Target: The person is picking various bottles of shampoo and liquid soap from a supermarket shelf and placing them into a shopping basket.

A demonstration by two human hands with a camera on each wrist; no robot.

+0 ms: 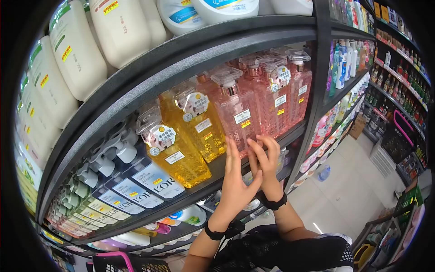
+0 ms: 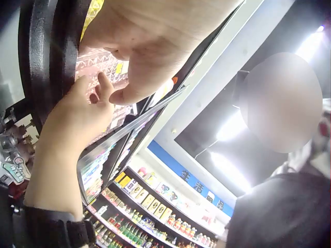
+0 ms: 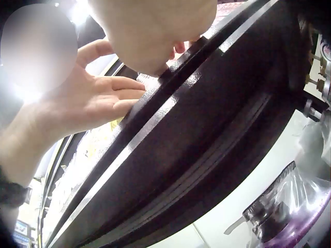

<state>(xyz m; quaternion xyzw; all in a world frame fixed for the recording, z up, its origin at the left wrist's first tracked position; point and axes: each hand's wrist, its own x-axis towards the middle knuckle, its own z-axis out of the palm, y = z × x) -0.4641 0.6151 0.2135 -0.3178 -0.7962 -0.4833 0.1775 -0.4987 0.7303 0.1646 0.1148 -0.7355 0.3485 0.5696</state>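
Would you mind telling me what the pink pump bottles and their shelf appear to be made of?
Pink pump bottles: probably clear glossy plastic, faceted; liquid shows through and highlights glint, though glass cannot be ruled out. Shelf: apparently metal, painted dark grey, with a semi-gloss sheen along its rim.

A shop aisle, with dark metal shelves [image 1: 181, 68] rising in tiers close on the left and a second run of racks [image 1: 401, 59] facing them on the right; a pale tiled floor [image 1: 344, 181] lies between, and bright strip lights [image 2: 232, 126] glare overhead
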